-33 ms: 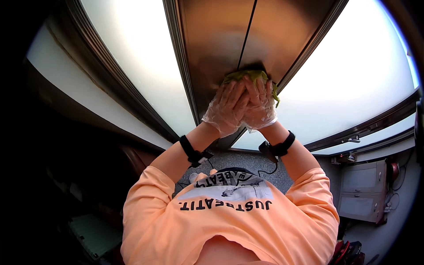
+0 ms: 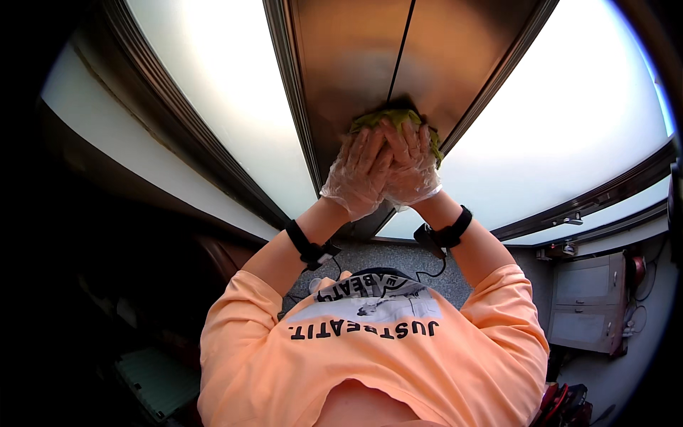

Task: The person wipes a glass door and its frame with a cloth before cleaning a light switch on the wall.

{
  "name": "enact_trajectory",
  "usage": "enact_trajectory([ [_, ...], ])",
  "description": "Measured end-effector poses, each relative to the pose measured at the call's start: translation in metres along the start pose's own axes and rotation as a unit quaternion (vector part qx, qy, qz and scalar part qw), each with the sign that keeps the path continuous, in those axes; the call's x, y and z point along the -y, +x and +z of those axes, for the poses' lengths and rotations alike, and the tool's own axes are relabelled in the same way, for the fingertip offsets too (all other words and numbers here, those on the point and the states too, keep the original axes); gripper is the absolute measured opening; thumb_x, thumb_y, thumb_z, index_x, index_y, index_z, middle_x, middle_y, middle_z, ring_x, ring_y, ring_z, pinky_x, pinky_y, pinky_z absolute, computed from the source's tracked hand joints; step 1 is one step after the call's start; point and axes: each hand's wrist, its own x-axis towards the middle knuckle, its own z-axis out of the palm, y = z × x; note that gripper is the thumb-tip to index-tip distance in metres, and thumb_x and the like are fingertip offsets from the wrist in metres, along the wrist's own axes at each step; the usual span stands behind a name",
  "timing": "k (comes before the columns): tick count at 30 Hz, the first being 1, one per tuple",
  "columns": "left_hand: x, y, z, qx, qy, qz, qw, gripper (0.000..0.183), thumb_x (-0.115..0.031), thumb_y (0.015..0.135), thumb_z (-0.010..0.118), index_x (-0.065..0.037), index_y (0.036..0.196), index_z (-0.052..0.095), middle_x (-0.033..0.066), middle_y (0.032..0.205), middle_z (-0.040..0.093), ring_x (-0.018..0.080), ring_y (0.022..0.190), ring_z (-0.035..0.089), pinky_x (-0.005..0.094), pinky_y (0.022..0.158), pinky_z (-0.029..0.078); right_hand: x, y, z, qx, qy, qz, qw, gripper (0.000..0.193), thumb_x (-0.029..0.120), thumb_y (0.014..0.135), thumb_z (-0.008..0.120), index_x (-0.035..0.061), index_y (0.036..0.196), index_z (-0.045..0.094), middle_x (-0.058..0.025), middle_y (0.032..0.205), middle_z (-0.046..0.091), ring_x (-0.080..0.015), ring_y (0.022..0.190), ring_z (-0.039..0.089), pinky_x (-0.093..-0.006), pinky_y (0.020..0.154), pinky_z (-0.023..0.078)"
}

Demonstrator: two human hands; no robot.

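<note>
Head view: I see left hand [image 2: 356, 171], right hand [image 2: 411, 165], clear gloves [image 2: 342, 189] on, flat on green cloth [image 2: 386, 116], fingers [image 2: 364, 146] stretched straight. Cloth against brown metal door [image 2: 352, 57], near right edge.

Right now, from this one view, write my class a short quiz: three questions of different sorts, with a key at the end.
1. Multiple choice: what covers the left hand and the right hand?
A) wool mittens
B) clear gloves
C) nothing
2. True or false: a green cloth lies under both hands, against the panel.
3. Fill the gap: the left strap and the right strap are both ____ in colour.

Key: 1. B; 2. True; 3. black.
</note>
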Motion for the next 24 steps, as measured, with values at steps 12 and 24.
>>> enact_trajectory([
  [12,0.015,-0.029,0.017,0.116,-0.056,-0.145,0.981,0.114,-0.025,0.072,0.077,0.009,0.146,-0.001,0.0414,0.150,-0.002,0.0564,0.141,0.007,0.0494,0.115,0.026,0.017,-0.008,0.058,0.058,0.057,-0.036,0.996,0.057,0.036,0.084,0.055,0.0167,0.137,0.050,0.0037,0.145,0.046,-0.0138,0.139,0.034,-0.0390,0.118,0.015],
  [24,-0.006,-0.059,0.032,0.255,-0.070,-0.191,0.945,0.110,-0.041,0.079,0.072,0.007,0.148,0.002,0.0419,0.149,-0.005,0.0592,0.139,-0.003,0.0531,0.117,0.014,0.010,-0.054,0.056,0.144,0.096,-0.099,0.980,0.054,0.028,0.080,0.060,0.0198,0.133,0.056,0.0086,0.136,0.052,-0.0113,0.134,0.037,-0.0384,0.119,0.012],
])
